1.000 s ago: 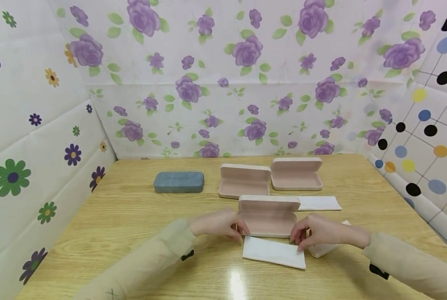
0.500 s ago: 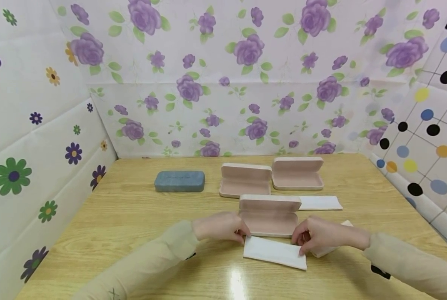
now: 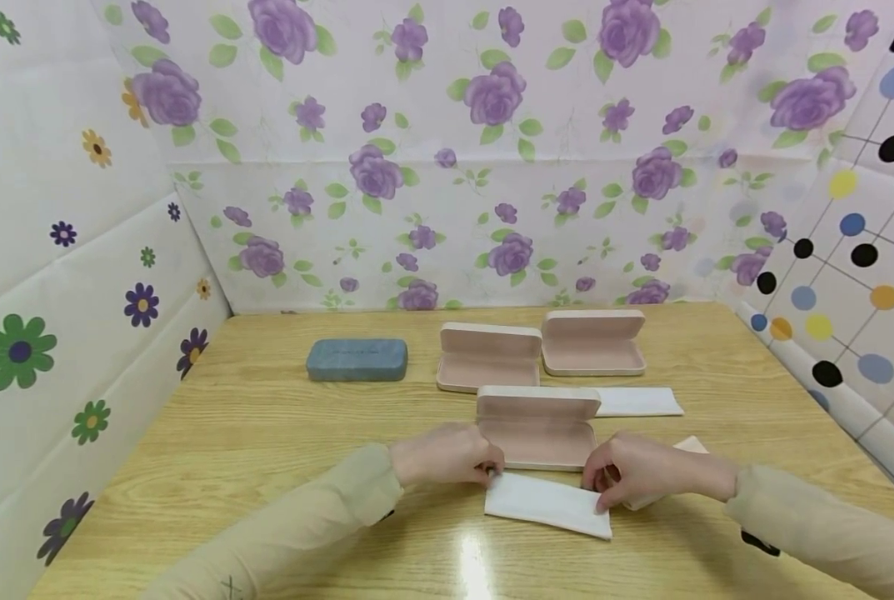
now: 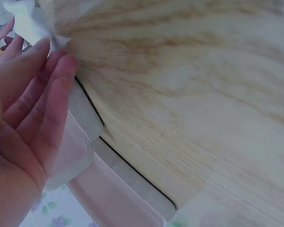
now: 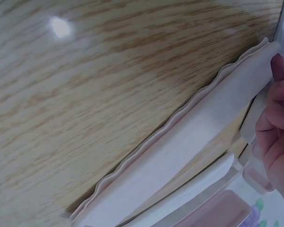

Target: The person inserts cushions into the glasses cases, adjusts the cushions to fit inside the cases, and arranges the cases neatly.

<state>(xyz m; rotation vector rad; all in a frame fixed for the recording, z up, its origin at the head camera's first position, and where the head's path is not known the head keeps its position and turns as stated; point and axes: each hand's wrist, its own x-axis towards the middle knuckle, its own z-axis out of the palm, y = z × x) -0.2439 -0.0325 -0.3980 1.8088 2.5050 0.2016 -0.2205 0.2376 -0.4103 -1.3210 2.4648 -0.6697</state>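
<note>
A flat white folded cloth point(image 3: 547, 504) lies on the table just in front of an open eyeglass case point(image 3: 540, 446) with a pink lining. My left hand point(image 3: 450, 454) pinches its upper left corner, thumb and fingertips brought together. At the right end my right hand point(image 3: 634, 471) holds the edge, its thumb on the cloth and the other fingers curled. Partly hidden behind that hand is another pale folded cloth point(image 3: 692, 446); its layered, wavy edge shows in the right wrist view. The left wrist view has my left fingertips beside the cloth's end, with the case under them.
Two more open cases, one pink-lined point(image 3: 487, 371) and another point(image 3: 595, 354), stand further back. A white cloth point(image 3: 641, 402) lies flat behind the front case. Back left on the wooden table point(image 3: 282, 467) sits a closed blue case point(image 3: 357, 360). Patterned sheets enclose the table.
My left hand has moved slightly right and its fingertips have closed at the cloth's corner. The right hand and the cloth stay nearly in place; the head view shifts a little.
</note>
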